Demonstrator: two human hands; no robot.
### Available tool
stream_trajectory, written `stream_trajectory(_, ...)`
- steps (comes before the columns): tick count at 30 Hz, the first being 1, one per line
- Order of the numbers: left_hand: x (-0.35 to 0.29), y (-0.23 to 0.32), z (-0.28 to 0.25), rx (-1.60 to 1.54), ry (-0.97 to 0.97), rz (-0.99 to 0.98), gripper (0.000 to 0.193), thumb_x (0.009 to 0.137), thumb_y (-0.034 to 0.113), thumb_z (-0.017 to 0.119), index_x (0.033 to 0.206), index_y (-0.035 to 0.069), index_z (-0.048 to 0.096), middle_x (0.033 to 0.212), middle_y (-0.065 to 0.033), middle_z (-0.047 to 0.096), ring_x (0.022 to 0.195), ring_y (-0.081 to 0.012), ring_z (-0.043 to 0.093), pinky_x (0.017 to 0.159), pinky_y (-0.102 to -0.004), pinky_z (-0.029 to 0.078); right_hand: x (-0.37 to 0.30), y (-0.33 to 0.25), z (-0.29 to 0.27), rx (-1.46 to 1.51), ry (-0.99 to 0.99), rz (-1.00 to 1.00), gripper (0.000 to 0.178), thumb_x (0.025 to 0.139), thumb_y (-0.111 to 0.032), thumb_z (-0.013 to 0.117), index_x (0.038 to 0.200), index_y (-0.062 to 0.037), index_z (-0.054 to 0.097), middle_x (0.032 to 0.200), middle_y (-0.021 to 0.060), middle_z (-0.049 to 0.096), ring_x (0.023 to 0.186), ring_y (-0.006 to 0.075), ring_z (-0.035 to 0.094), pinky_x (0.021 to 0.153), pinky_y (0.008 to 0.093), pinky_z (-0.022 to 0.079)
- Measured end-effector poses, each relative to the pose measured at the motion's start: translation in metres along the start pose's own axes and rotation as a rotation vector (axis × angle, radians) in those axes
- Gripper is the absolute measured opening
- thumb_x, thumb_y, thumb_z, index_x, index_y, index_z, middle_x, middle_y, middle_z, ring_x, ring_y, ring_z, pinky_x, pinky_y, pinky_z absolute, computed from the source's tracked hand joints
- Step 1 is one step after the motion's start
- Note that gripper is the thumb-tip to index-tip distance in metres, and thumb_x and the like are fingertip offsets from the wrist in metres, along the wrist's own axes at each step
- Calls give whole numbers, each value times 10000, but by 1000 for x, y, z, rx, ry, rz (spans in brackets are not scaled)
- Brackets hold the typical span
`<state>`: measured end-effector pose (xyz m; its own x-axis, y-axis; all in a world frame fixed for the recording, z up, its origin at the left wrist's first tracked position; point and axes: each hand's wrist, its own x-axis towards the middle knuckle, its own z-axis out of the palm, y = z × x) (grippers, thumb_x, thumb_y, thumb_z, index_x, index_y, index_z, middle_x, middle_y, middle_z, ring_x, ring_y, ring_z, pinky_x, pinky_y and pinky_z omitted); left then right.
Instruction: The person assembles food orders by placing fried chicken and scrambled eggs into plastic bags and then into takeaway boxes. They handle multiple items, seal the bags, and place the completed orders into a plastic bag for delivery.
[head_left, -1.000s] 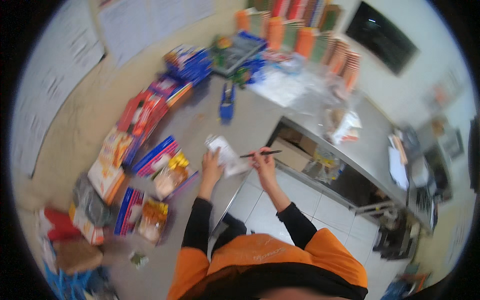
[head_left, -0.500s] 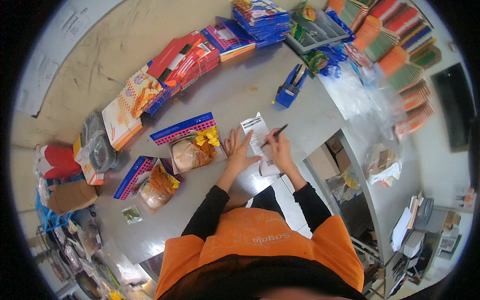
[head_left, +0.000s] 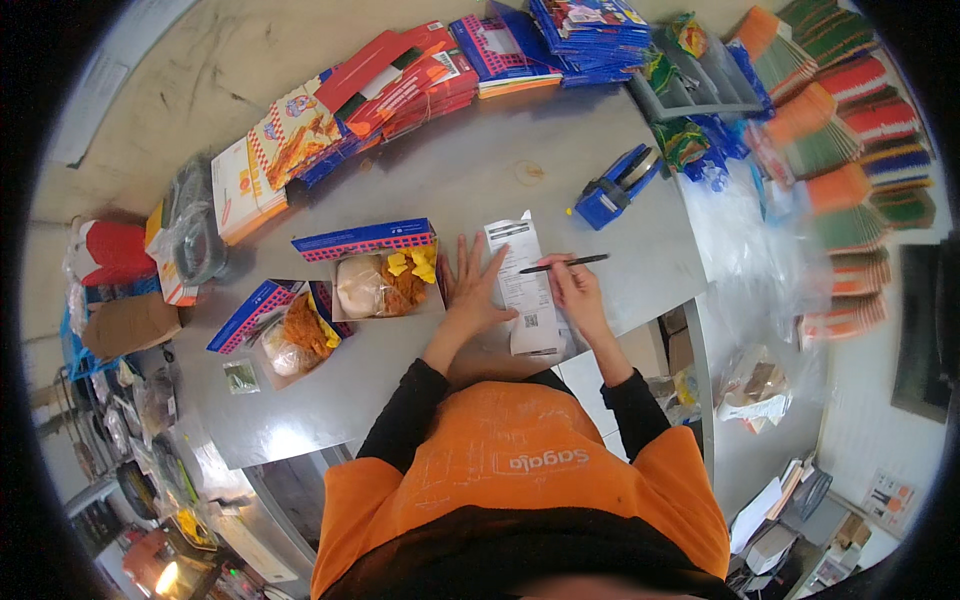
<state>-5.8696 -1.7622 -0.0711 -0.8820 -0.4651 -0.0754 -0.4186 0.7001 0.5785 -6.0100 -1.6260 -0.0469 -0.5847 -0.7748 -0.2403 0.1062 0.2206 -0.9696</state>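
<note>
A long white receipt (head_left: 522, 290) lies flat on the metal counter in front of me. My left hand (head_left: 472, 290) rests with spread fingers along its left side, fingertips on the paper's edge. In my right hand (head_left: 580, 294) is a black pen (head_left: 563, 264), held nearly level with its tip over the receipt's right half. Left of my left hand stands an open meal box (head_left: 388, 312) with wrapped rice (head_left: 360, 286), fried chicken and yellow pieces in it. A second open box (head_left: 250, 318) with wrapped rice and fried chicken (head_left: 303, 328) sits farther left.
Folded cartons (head_left: 420, 80) are stacked along the wall behind the counter (head_left: 470, 160). A blue tape dispenser (head_left: 610, 192) stands beyond my right hand. A grey divided tray (head_left: 700, 85) and clear plastic bags (head_left: 745, 240) lie to the right. A small green packet (head_left: 240, 377) lies at the left.
The pen has tilted from a steep slant to nearly level in my right hand. My left hand stays spread by the receipt. The whole view has turned and shifted slightly.
</note>
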Motion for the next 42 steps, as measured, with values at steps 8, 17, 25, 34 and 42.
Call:
stream_trajectory(8, -1, 3, 2, -19, -55, -21, 1094, 480, 324, 839, 1415, 240, 277, 1496, -177, 27, 1374, -384, -79, 1051, -609, -9, 5, 32, 17, -308, -145, -325, 179, 904, -36, 452, 871, 53, 604, 962, 114, 609, 825, 204, 617, 730, 285, 499)
stream_trajectory(17, -4, 1, 1, 1, -76, -59, 1084, 496, 326, 836, 1416, 231, 272, 1499, -168, 5, 1373, -384, -89, 1068, -584, 1, -15, 29, -4, -682, -289, -450, 144, 862, -21, 499, 984, 7, 570, 1053, 118, 585, 918, 284, 591, 778, 349, 491)
stream_trajectory(25, -60, 12, -28, -37, 478, 261, 432, 699, 108, 680, 1106, 63, 544, 992, -119, 571, 906, -306, 564, 847, -459, 418, 49, 6, 14, -1147, -336, -827, 352, 774, 13, 534, 1116, -70, 529, 1204, 88, 538, 1186, 286, 425, 1019, 425, 304)
stream_trajectory(34, -36, -102, -115, -331, 918, -223, 726, 738, 118, 701, 1314, -28, 285, 1029, -177, 583, 901, -235, 598, 805, -335, 462, 45, -27, 182, -177, 81, -379, 749, 718, -207, 709, 1299, 36, 302, 1209, 217, 458, 1150, 342, 439, 996, 465, 296)
stream_trajectory(42, -60, -106, -77, -273, 1025, -398, 512, 812, 130, 606, 1234, -29, 363, 910, -150, 634, 799, -245, 622, 720, -311, 473, 76, -13, 187, -585, 154, -340, 597, 825, -231, 565, 1303, 26, 317, 1215, 218, 496, 1074, 377, 484, 974, 532, 284)
